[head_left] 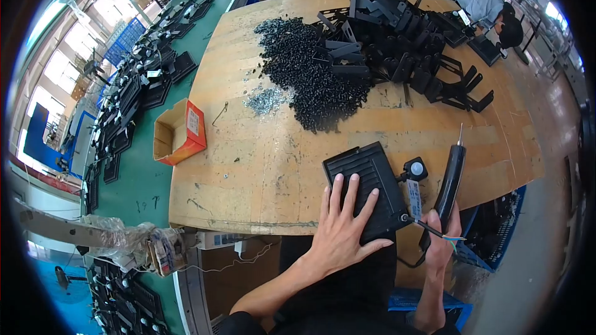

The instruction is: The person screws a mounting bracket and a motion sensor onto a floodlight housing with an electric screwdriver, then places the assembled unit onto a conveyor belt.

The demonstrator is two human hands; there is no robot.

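My left hand (340,236) lies spread on the ribbed back of a black floodlight housing (366,170) near the table's front edge. A small black sensor with a round pale lens (416,169) sticks out from the housing's right side, with a white label (414,197) below it. My right hand (442,239) is wrapped round a black electric screwdriver (452,180), its thin bit pointing up and away. A black cable with bare coloured wire ends (452,239) runs from the housing across my right hand.
Black screws (310,74) and silver ones (267,100) are heaped on the wooden table (248,167) beside piled black brackets (397,37). An open orange box (180,133) stands at the left edge. Floodlights line the green bench (149,174). Another person (481,0) bends at the back right.
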